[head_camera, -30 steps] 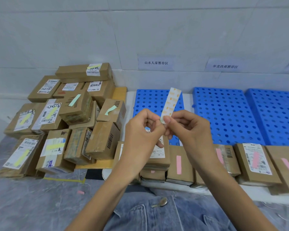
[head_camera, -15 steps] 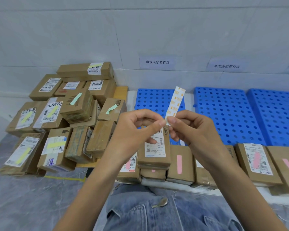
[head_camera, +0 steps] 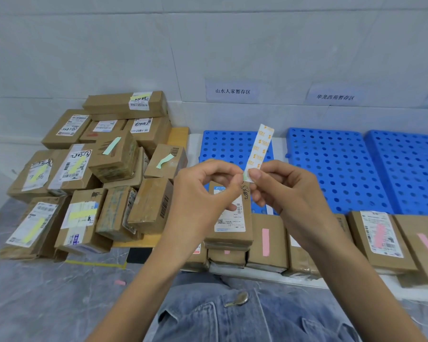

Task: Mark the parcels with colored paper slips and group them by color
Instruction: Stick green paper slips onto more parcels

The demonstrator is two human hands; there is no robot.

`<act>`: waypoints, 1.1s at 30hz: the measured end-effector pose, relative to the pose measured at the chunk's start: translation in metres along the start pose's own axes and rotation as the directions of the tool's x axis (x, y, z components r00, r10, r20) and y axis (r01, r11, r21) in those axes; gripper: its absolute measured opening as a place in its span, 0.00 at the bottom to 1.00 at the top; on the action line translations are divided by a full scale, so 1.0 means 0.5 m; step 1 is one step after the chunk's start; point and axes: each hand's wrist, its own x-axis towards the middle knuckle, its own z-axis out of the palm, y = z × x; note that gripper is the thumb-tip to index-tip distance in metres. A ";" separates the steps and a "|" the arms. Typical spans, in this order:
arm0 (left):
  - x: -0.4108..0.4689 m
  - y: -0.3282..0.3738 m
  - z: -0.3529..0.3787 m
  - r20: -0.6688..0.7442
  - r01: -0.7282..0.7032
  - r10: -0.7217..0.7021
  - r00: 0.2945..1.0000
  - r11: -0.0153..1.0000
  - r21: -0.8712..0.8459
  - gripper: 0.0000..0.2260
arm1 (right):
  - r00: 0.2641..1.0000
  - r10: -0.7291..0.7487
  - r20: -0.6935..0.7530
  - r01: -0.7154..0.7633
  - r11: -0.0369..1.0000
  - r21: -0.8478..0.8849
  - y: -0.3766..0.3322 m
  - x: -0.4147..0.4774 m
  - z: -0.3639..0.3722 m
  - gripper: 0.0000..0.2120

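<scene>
Your left hand and right hand pinch the bottom edge of a white orange-printed paper strip, upright before blue perforated plastic pallets.

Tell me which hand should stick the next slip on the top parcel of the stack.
Left, probably. The left hand pinches the bottom corner of the strip and hangs right over the top parcel; the right hand holds the strip upright.

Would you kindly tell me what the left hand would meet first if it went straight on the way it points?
The left hand points rightward at the paper strip, whose lower end it seems to pinch; straight on, it would probably press into the right hand holding the same end.
</scene>
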 end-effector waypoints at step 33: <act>0.047 -0.095 0.021 -0.044 0.146 -0.141 0.989 0.980 0.135 0.08 | 0.981 -0.058 -0.187 0.017 0.977 -0.215 0.093 0.047 -0.037 0.04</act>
